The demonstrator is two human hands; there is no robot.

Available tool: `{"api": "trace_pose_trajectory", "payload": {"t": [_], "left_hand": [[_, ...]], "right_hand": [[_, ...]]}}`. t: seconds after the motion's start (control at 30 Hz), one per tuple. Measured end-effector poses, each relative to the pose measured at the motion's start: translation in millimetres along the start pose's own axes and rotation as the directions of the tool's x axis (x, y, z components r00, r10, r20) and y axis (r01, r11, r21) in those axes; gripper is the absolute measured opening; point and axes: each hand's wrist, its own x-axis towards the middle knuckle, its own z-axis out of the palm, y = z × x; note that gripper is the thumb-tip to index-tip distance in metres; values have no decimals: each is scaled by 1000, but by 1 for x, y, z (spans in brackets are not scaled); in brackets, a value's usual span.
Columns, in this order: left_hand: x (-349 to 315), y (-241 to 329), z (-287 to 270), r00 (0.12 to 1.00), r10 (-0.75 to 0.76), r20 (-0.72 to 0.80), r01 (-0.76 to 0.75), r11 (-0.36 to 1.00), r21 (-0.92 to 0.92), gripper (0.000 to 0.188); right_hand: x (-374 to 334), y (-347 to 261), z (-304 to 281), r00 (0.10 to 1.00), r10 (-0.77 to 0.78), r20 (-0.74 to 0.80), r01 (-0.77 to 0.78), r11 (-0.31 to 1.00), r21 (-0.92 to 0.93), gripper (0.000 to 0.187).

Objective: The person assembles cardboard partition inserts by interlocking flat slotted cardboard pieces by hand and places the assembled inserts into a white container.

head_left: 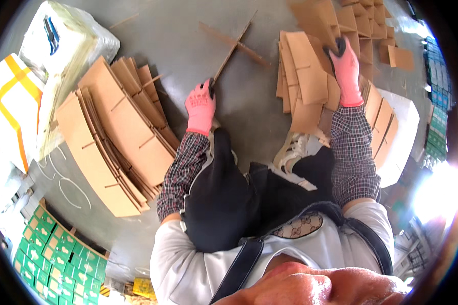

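My left hand point(201, 105), in a pink glove with dark fingertips, is closed round the near end of a long cardboard strip point(234, 49). A second cardboard strip point(252, 49) crosses it, both seen nearly edge-on. My right hand point(345, 66), gloved alike, is bent at the edge of a brown cardboard piece point(313, 18), which is smeared by motion; the fingers look closed on it. Just left of that hand lies a stack of slotted cardboard strips point(303, 68). Beyond it stands an assembled cardboard divider grid point(364, 23) with open cells.
Slotted cardboard sheets point(119, 127) stand in rows on the floor at left. Behind them is a plastic-wrapped white block point(79, 33) with a blue cutter point(51, 35) on top. More strips lean by a white box point(399, 134) at right. Green cartons point(61, 254) are stacked lower left.
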Motion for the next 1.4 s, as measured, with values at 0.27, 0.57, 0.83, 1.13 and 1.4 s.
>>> {"api": "trace_pose_trajectory", "payload": {"t": [0.27, 0.57, 0.83, 1.13, 1.4], "left_hand": [[11, 13, -6, 999, 45, 3, -45, 998, 36, 36], [5, 10, 11, 987, 124, -99, -121, 992, 33, 29], [-43, -10, -105, 942, -216, -258, -144, 435, -889, 47], [-85, -107, -86, 781, -529, -333, 599, 785, 157, 95], [-119, -65, -182, 805, -392, -446, 56, 798, -600, 40]], "right_hand": [[-119, -208, 58, 700, -532, 477, 637, 767, -79, 44], [-100, -199, 156, 677, -241, 696, 368, 929, -37, 48], [43, -75, -6, 953, -207, 220, 281, 874, -396, 23], [-12, 154, 55, 996, 85, -25, -83, 800, -594, 81], [-74, 125, 68, 850, 449, 274, -439, 893, -102, 70]]}}
